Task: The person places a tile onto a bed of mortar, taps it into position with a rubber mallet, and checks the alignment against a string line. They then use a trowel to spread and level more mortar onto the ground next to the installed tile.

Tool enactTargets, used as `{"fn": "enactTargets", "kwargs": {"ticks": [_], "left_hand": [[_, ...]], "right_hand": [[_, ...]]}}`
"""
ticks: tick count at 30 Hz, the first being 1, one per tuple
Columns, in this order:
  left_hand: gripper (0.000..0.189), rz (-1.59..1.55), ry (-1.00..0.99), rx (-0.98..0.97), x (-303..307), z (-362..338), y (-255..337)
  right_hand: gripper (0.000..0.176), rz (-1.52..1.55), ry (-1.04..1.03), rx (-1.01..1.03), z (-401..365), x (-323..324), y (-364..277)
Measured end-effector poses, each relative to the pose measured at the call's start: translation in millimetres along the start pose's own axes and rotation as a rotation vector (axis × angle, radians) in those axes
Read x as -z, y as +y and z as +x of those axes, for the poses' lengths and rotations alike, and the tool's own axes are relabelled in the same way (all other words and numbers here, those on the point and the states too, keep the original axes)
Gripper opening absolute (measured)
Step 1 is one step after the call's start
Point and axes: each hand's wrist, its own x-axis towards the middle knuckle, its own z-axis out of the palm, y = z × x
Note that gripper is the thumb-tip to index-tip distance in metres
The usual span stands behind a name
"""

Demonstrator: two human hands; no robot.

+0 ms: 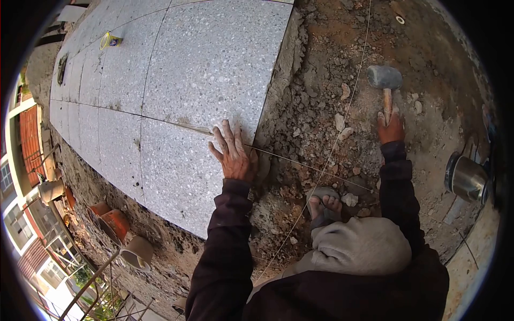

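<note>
My left hand (pixel 234 155) lies with its fingers spread on the edge of a speckled grey tile (pixel 187 171), beside the joint with the tile above it (pixel 214 59). Nothing is held in it. On the right, my right hand (pixel 391 127) is wrapped round the wooden handle of a mallet (pixel 385 77). The mallet's dark grey head points away from me, over the rough soil (pixel 326 80). A thin string (pixel 300 162) runs from near my left hand across the soil and crosses a longer string (pixel 350 101).
A yellow-rimmed cup (pixel 111 41) sits on the far tiles. Orange pots (pixel 114 224) and a beige pot (pixel 137 253) stand at the lower left. A metal container (pixel 467 178) is at the right. My foot (pixel 325 203) rests among stones near the strings.
</note>
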Motion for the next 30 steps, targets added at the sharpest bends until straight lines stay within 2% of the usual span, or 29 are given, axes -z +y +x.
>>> {"fn": "enactTargets", "kwargs": {"ticks": [2,5,8,10,12,14,15,19,20,21,30], "left_hand": [[0.083,-0.077,-0.021,0.033,10.6,-9.4,0.2],[0.093,-0.123,-0.012,0.107,9.4,-12.7,2.8],[0.094,-0.082,0.034,0.132,-4.1,-4.4,0.4],[0.093,-0.099,-0.006,0.149,2.1,1.6,-3.1],[0.092,-0.010,0.100,0.058,-10.1,3.2,-7.2],[0.090,0.052,0.124,0.054,-15.4,3.9,-7.4],[0.093,0.209,0.181,0.043,-19.3,5.8,-9.0],[0.097,-0.131,0.035,0.108,1.2,6.7,-5.2],[0.096,-0.167,0.033,0.126,-0.5,7.9,-5.0],[0.096,-0.169,0.025,0.139,-3.3,8.8,-5.3],[0.091,-0.129,-0.021,0.135,-1.6,6.7,-0.5]], "right_hand": [[0.051,0.012,-0.111,-0.083,0.8,3.9,-5.9],[0.050,-0.082,-0.066,-0.056,-0.5,6.5,-10.6],[0.050,-0.094,-0.054,-0.055,1.9,-0.6,-5.0],[0.052,-0.070,-0.014,-0.034,1.6,-16.4,9.0],[0.052,-0.033,-0.009,-0.045,1.5,-26.7,17.9],[0.051,0.013,-0.006,-0.051,7.1,-36.1,18.9],[0.050,0.028,0.024,-0.026,7.3,-39.7,20.5],[0.045,0.076,0.035,-0.005,0.9,-25.9,17.4],[0.049,0.044,-0.013,-0.018,-0.1,-15.8,10.6],[0.054,0.017,-0.059,-0.034,-0.2,-7.4,3.5],[0.050,0.046,0.016,-0.005,-0.5,-10.7,6.4]]}}
